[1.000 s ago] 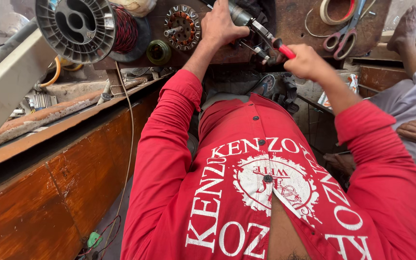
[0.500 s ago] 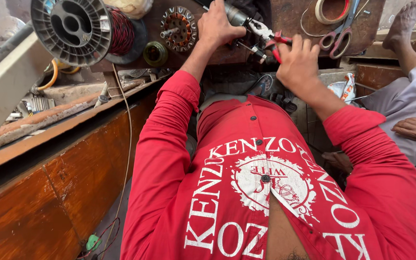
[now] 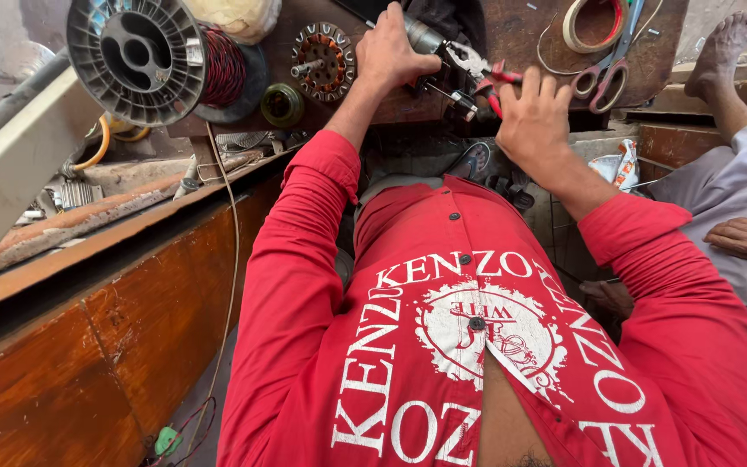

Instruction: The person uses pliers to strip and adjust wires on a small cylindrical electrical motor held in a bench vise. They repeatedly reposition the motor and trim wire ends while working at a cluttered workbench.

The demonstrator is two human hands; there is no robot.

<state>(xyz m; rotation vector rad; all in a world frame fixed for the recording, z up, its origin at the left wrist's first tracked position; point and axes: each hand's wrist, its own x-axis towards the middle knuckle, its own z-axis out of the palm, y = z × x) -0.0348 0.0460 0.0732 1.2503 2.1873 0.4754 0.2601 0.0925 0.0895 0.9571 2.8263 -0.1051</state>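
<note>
Head view: right hand (image 3: pixel 533 121) holds red-handled pliers (image 3: pixel 477 69), nose pointing left.

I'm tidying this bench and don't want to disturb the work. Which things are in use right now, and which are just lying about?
In use:
- left hand on a small grey metal motor part
- right hand gripping red-handled pliers

Lying about:
- grey plastic spool of red wire
- round copper-wound stator
- roll of tape
- red-handled scissors
</note>
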